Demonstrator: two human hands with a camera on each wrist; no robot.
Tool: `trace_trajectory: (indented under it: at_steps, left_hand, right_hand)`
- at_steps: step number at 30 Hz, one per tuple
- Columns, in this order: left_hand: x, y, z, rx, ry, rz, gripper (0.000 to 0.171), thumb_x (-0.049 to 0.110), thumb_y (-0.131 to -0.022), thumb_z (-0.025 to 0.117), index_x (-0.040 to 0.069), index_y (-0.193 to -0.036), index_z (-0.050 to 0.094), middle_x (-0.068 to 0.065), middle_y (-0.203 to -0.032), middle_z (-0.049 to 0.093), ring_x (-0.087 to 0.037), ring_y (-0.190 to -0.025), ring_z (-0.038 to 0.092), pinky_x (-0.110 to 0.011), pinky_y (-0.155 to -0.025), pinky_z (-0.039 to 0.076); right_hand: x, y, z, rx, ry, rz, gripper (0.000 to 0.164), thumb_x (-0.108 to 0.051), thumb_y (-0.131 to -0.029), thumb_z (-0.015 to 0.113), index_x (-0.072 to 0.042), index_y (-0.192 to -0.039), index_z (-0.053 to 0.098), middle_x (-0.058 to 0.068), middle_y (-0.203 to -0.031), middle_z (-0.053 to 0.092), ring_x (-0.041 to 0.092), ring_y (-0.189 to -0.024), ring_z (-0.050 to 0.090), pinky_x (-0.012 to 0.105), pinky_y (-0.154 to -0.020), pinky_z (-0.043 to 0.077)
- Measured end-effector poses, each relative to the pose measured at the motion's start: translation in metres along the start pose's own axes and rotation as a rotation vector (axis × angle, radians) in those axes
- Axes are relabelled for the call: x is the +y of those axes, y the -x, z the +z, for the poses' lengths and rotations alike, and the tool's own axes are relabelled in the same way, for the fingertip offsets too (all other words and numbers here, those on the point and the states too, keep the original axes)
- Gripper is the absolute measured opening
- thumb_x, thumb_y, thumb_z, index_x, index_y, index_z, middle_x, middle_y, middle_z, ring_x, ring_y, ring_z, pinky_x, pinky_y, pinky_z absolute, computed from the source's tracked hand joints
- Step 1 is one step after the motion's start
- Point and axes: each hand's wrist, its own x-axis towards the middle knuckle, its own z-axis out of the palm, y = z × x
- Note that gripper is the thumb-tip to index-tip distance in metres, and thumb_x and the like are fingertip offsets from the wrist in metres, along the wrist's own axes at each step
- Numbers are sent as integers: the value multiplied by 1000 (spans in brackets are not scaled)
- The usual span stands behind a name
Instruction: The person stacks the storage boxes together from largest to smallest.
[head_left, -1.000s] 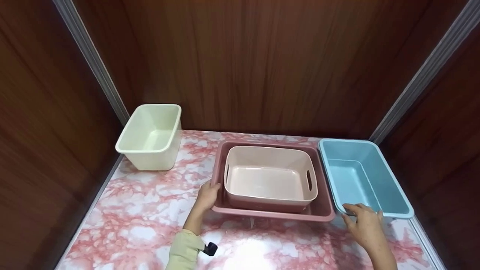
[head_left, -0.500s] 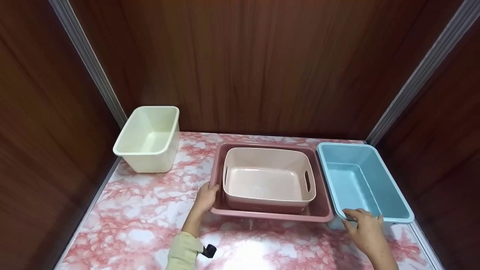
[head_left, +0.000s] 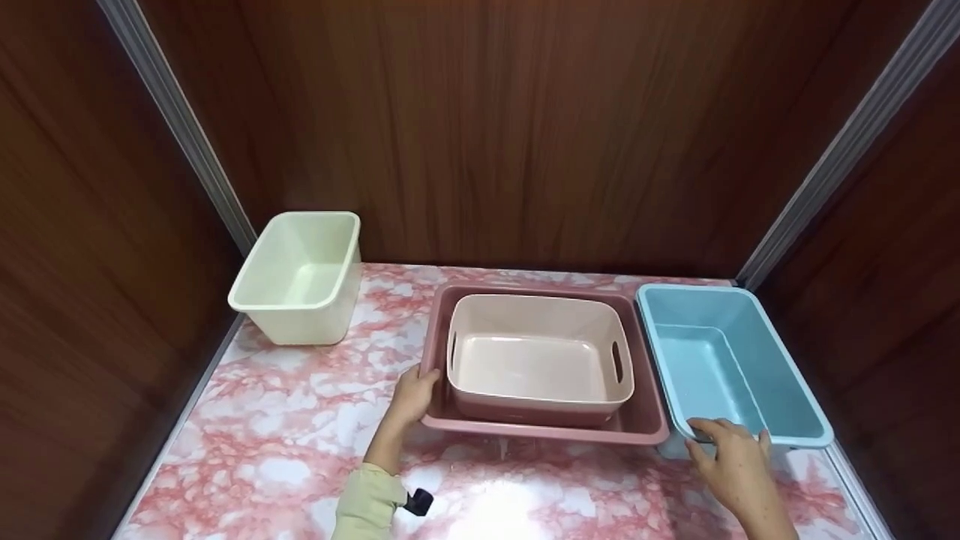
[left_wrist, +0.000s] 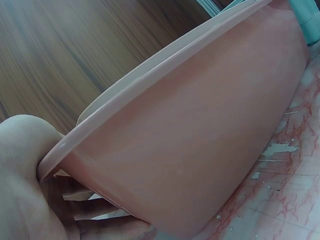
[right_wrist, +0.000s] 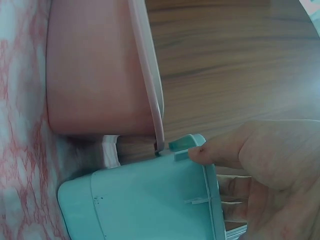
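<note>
A dusty-pink plastic basin (head_left: pixel 645 416) stands in the middle, with a smaller light-pink bin (head_left: pixel 540 367) with handle slots nested inside it. My left hand (head_left: pixel 411 394) holds the basin's left rim near the front corner. In the left wrist view its fingers (left_wrist: pixel 100 209) reach under the rim along the outer wall. Right beside the basin is a blue bin (head_left: pixel 795 382). My right hand (head_left: pixel 739 465) grips its near rim by the left corner, thumb (right_wrist: pixel 202 154) outside and fingers over the inner side.
A cream bin (head_left: pixel 300 322) stands apart at the back left. Dark wood-patterned panels (head_left: pixel 480 135) enclose the red-and-white marbled table (head_left: pixel 315 427) at the back and both sides. The blue bin is close to the right panel (head_left: pixel 892 315).
Both hands keep their holds on the basin and the blue bin. The whole head view has shifted slightly; the bins show no clear movement relative to each other.
</note>
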Motion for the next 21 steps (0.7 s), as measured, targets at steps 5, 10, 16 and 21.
trace_trajectory:
  at_steps: [5,10,16,21]
  left_hand:
    - [2,0,-1,-15,-28,-12,37,18,-95,51,-13,-113,61,-23,-100,66,-31,-92,62,-44,-83,51]
    - [6,-1,-6,2,-128,-29,36,24,-95,51,-7,-109,64,-18,-96,66,-29,-89,60,-44,-81,50]
    - [22,3,-16,94,-326,-31,44,35,-96,50,3,-124,61,-15,-109,67,-34,-101,62,-51,-86,46]
    - [55,3,-17,196,-409,84,40,33,-93,56,8,-123,64,-13,-107,69,-35,-100,64,-52,-83,47]
  right_hand:
    - [0,2,2,43,-1,-5,24,-7,-80,75,-1,-103,71,20,-98,67,47,-99,57,81,-92,10]
    - [0,1,1,30,-9,-8,24,-8,-82,74,-2,-105,71,19,-100,67,47,-102,56,80,-93,9]
    - [-1,4,-1,-3,2,4,24,-10,-84,72,-1,-106,71,20,-102,67,46,-102,56,79,-94,10]
    - [-1,5,-2,24,-2,-18,22,-9,-83,73,-2,-104,72,19,-100,68,46,-99,58,79,-93,13]
